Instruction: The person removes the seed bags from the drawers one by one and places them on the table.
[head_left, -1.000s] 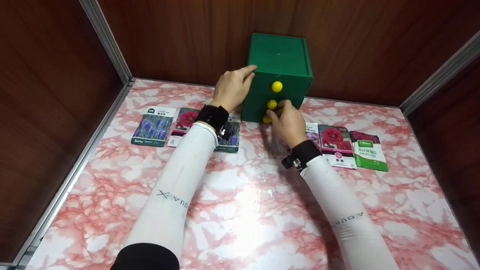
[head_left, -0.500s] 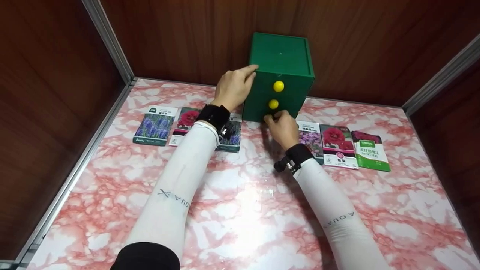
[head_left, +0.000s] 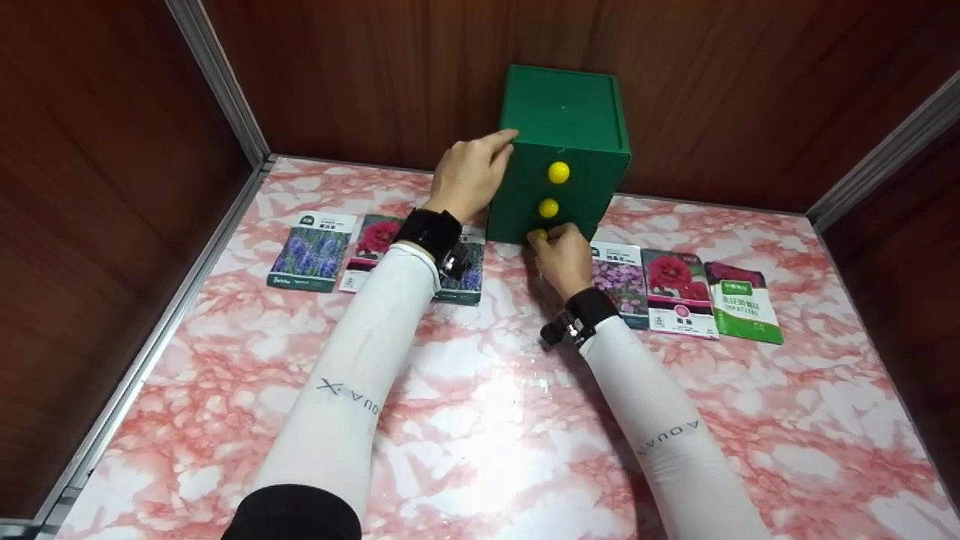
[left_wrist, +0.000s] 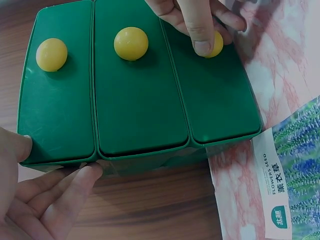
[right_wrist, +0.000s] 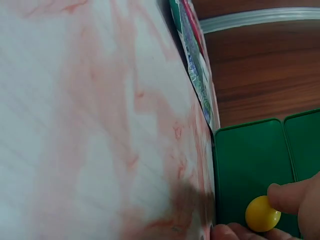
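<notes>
A green box of three stacked drawers [head_left: 564, 109] stands against the back wall, each drawer front bearing a round yellow knob. My left hand [head_left: 469, 176] rests at the box's upper left front edge; straight fingers touch its side [left_wrist: 62, 200]. With thumb and fingers, my right hand [head_left: 564, 259] pinches the bottom yellow knob [right_wrist: 262, 214], which the head view shows only partly. Above it, the middle knob [head_left: 548, 208] and the top knob [head_left: 558, 172] are untouched. All three drawer fronts sit about flush in the left wrist view.
Flower seed packets lie on the marbled table [head_left: 465, 450]: a purple-flower one [head_left: 311, 251] at far left, two partly behind my left arm, and three to the right, including a pink-flower one [head_left: 619, 281], a red-flower one [head_left: 679, 292] and a green-and-white one [head_left: 744, 300]. Wood-look walls surround the table.
My right hand has lowered from beside the middle and bottom knobs to the bottom one, which it now pinches. The left hand stays at the box edge. The drawers look unmoved.
</notes>
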